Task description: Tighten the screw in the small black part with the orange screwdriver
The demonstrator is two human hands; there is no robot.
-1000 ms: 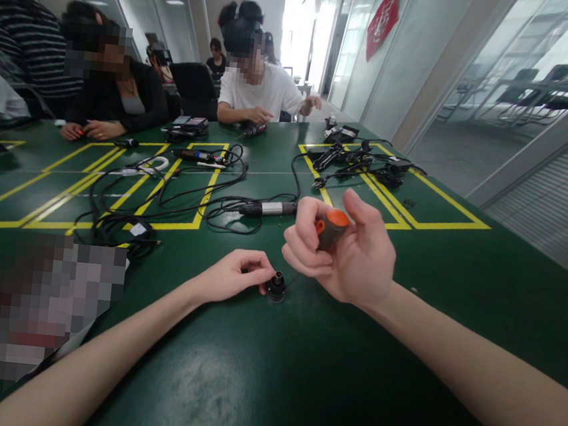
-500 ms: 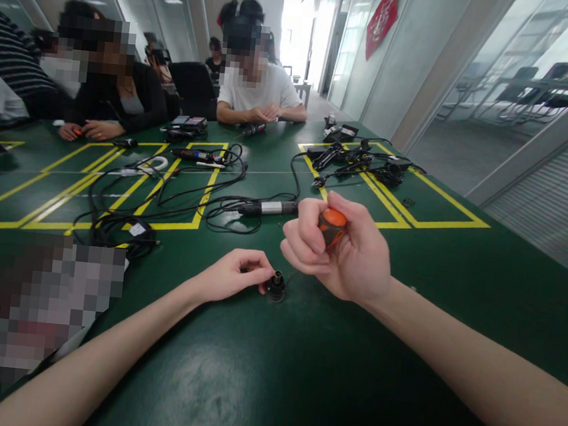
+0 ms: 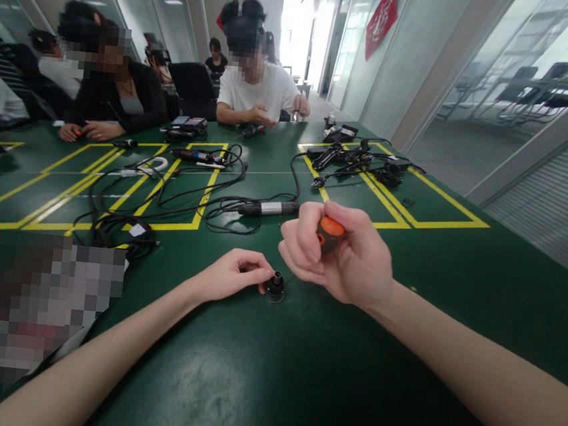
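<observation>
My left hand (image 3: 237,277) reaches across the green table (image 3: 228,375), thumb and fingers pinched on a small round black part (image 3: 275,287). This part stands upright on the tabletop, with a metal collar on top and a wider base; its exact kind I cannot make out. Just right of it and higher, my right hand (image 3: 343,253) is wrapped round a screwdriver (image 3: 331,231). Only the orange and grey handle end shows; fingers hide the shaft and tip. The right hand is apart from the black part.
Beyond my hands lies a silver and black cylindrical tool (image 3: 270,208) with coiled cable. Black cords and adapters (image 3: 354,158) sit inside yellow tape lines at the right. More cables (image 3: 121,231) lie at the left. Several people sit around the table.
My right hand has tilted slightly, and the screwdriver handle with it. My left hand and the black part have stayed put. Across the table, a person in white has moved their hands apart.
</observation>
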